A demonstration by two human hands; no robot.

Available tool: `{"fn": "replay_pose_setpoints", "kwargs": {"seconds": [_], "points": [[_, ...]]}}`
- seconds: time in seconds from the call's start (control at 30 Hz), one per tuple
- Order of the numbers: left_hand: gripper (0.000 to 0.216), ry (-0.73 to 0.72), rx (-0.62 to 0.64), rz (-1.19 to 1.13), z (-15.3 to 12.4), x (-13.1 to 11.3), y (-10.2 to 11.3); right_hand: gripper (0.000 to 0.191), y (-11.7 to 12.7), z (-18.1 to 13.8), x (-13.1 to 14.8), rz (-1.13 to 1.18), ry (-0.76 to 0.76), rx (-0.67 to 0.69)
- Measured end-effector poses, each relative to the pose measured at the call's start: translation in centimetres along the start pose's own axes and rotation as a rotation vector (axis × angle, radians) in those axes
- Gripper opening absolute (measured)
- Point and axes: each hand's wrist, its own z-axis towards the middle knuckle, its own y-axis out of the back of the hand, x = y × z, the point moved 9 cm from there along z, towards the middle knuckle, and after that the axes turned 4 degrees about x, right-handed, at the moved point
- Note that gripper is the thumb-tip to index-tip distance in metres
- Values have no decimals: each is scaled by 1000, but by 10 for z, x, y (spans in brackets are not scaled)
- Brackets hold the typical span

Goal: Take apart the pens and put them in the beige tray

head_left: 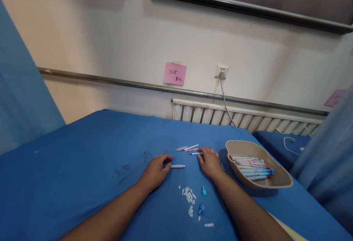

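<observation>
My left hand [157,170] is closed, thumb and fingers pinching one end of a white pen barrel [178,166] that points right, low over the blue sheet. My right hand [210,163] has its thumb and forefinger around the end of a thin white pen refill [195,153] with a dark tip. Just beyond its fingertips lie a pinkish pen barrel [181,148], a thin white stick [191,147] and another pinkish pen piece [192,149]. Under the right palm, the surface is hidden.
Small white pieces [189,195] lie scattered between my forearms, with a teal piece [204,191], a blue piece [202,209] and a white tube [209,225]. At right stands a beige basin [281,176] holding several pens [255,171]. A radiator [206,116] lines the wall behind.
</observation>
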Motion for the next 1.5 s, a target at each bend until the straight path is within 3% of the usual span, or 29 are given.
{"fn": "replay_pose_setpoints", "kwargs": {"seconds": [0.17, 0.43, 0.67, 0.83, 1.3, 1.5], "points": [[19, -22, 26, 12, -2, -3, -1, 16, 3, -9, 7, 2, 75, 56], [19, -41, 47, 5, -3, -8, 0, 12, 6, -16, 18, 113, 160, 165], [18, -50, 49, 16, -5, -11, 0, 16, 7, -16, 17, 77, 191, 249], [18, -116, 69, 95, -9, -24, -1, 23, 8, -23, 31, -42, 277, 294], [9, -100, 62, 105, -9, -19, -4, 13, 9, -33, 52, 4, 338, 285], [24, 0, 18, 38, 4, -8, -1, 12, 7, -30, 54, 27, 308, 219]]}}
